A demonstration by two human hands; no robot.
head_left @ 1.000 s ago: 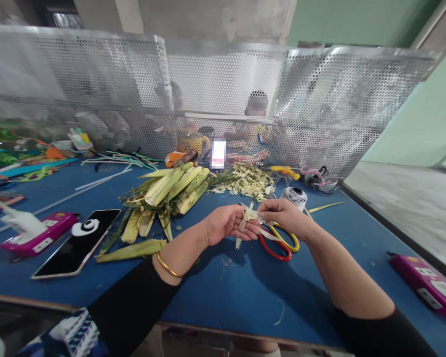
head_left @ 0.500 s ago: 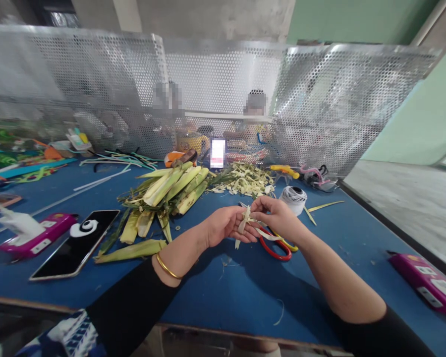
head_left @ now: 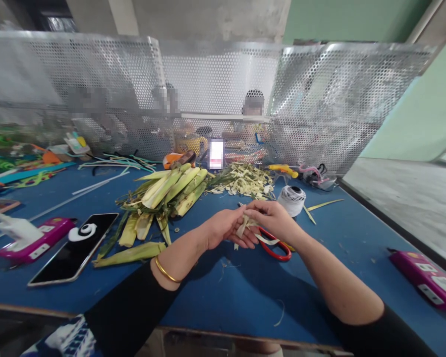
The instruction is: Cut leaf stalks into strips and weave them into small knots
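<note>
My left hand (head_left: 223, 229) is turned palm up, thumb pressed against a knotted bundle of pale corn husk strips (head_left: 242, 229). Loose strip ends hang past its half-curled fingers. My right hand (head_left: 271, 216) pinches the same bundle from above, and its fingers hide part of it. Beneath the hands lie scissors (head_left: 278, 254) with red and yellow handles, mostly covered. A spool of white thread (head_left: 293, 201) stands just beyond my right hand. To the left is a heap of whole corn husks (head_left: 171, 191).
Shredded husk scraps (head_left: 245, 179) lie behind the hands. A black phone (head_left: 74, 253) and a purple power strip (head_left: 40, 238) are at left, another purple power strip (head_left: 427, 280) at right. Safety glasses (head_left: 284, 171) sit near the perforated metal screen (head_left: 219, 69); people sit behind it.
My right hand has shifted left and closer over my left palm, covering more of the husk bundle and the yellow scissor handle. My left hand stays nearly in place.
</note>
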